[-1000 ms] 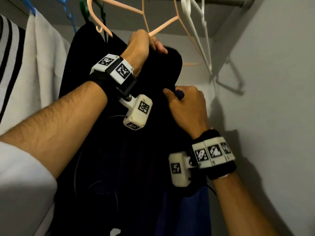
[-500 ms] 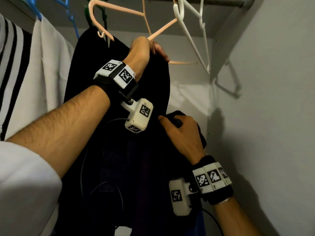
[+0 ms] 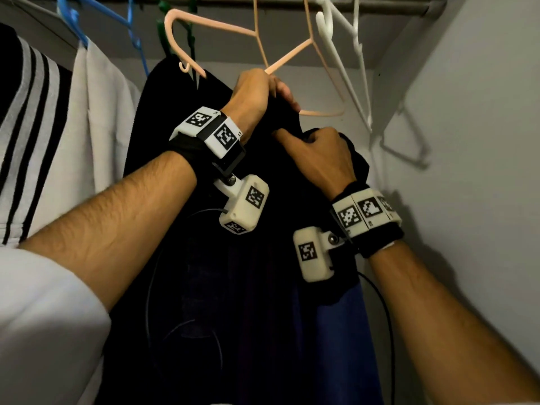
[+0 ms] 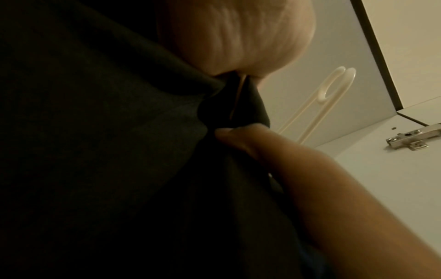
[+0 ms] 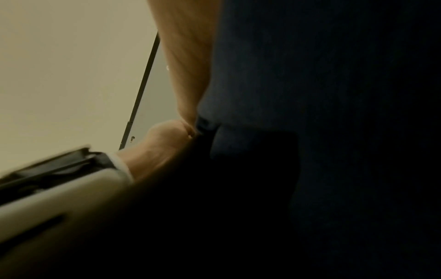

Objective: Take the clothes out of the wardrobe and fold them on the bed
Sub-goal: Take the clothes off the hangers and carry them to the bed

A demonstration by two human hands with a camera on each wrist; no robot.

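Head view, progress: The task is judged to be at an early stage. A black garment is seen hanging inside the wardrobe, on a peach hanger hooked over the rail. Nothing is shown folded, and no bed is in view; lifting the garment off, carrying it and folding it are all left.
Head view, other clothes: A white garment and a black-and-white striped garment are seen hanging to the left, so more removals are judged to remain. An empty white hanger hangs at the right.
Head view, left hand: The left hand is raised and closed around the top of the black garment, where the peach hanger's arm meets it.
Head view, right hand: The right hand is curled on a bunched fold of the same garment, just beside and below the left hand.
Left wrist view: Dark cloth is shown gathered under the palm. A finger of the right hand is pressed into the fold; a thin strip of hanger shows between the folds.
Right wrist view: Dark blue-black fabric fills the picture, pinched at its edge by the fingers. How far they wrap round cannot be told.
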